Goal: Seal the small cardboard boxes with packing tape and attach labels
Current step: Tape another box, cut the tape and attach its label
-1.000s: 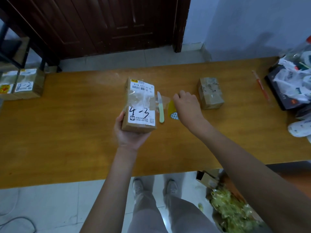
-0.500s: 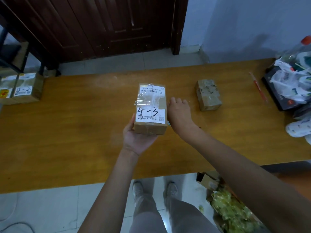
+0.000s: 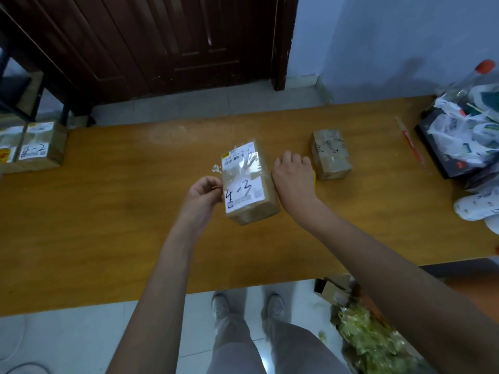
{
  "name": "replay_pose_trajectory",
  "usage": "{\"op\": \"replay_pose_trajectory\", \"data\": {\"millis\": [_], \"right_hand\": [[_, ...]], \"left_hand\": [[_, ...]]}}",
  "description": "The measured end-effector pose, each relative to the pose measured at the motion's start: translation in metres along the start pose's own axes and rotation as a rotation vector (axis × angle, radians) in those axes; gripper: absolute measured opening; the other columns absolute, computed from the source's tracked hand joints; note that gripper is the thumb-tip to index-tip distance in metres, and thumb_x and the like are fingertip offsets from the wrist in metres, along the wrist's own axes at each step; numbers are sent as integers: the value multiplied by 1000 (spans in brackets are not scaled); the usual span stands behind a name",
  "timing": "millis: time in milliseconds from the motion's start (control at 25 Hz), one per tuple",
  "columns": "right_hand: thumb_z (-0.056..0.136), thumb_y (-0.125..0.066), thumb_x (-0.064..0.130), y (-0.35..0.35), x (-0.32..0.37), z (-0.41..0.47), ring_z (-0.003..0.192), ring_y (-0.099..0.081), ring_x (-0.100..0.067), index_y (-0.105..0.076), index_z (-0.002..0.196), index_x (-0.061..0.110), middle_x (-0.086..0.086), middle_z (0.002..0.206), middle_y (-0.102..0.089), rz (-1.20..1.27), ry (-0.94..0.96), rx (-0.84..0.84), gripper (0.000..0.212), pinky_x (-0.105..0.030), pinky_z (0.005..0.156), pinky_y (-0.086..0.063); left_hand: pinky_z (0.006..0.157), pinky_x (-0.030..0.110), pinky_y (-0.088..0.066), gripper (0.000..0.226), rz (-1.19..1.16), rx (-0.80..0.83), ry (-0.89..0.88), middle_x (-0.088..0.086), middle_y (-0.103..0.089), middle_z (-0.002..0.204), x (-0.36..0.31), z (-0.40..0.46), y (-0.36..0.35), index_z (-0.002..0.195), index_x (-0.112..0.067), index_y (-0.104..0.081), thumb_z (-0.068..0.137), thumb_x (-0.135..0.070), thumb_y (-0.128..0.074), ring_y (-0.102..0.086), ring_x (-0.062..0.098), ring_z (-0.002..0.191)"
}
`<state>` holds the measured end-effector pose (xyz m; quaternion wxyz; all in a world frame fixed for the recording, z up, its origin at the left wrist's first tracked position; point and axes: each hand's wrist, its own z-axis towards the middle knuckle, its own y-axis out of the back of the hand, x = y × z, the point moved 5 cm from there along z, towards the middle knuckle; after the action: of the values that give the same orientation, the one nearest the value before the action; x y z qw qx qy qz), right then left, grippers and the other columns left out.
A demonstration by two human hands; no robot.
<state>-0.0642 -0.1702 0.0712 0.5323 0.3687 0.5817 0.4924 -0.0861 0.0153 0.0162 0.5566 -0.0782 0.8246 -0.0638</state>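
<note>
A small cardboard box marked "4-3" (image 3: 248, 184), with a barcode label and shiny clear tape on top, sits tilted at the middle of the wooden table (image 3: 108, 225). My left hand (image 3: 202, 194) is at its left edge, thumb and fingers pinching a loose strip of clear tape (image 3: 216, 170). My right hand (image 3: 293, 179) lies against the box's right side, curled over a yellow tape dispenser (image 3: 314, 180) that is mostly hidden under it. A second small taped box (image 3: 330, 155) stands just right of that hand.
Labelled boxes (image 3: 40, 148) sit at the table's far left end. A red pen (image 3: 410, 144) and a pile of plastic bags (image 3: 464, 136) are at the right end. On the floor, bottom right, a carton holds green scraps (image 3: 372, 344). My feet are below the near edge.
My left hand left the underside of the box and now pinches at its left edge. The box tilted. My right hand stayed at the box's right side.
</note>
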Motion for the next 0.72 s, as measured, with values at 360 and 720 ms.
{"op": "replay_pose_trajectory", "data": {"millis": [360,720], "right_hand": [[88,-38,-4,-7,7,-1,97,-52,-31,-51,103,7,-14,108,-51,155,-9,73,22,-39,83,-37],[86,-54,3,-6,22,-3,101,-54,-33,-52,110,4,-15,113,-52,208,48,166,23,-40,85,-39]], "left_hand": [[71,26,-42,59,443,204,211,-10,-69,96,-5,-8,-24,107,-26,-69,69,-70,-61,-60,7,77],[61,27,-51,58,662,-202,193,2,-64,99,30,-21,-51,112,-11,-54,66,-31,-83,-62,13,81]]}}
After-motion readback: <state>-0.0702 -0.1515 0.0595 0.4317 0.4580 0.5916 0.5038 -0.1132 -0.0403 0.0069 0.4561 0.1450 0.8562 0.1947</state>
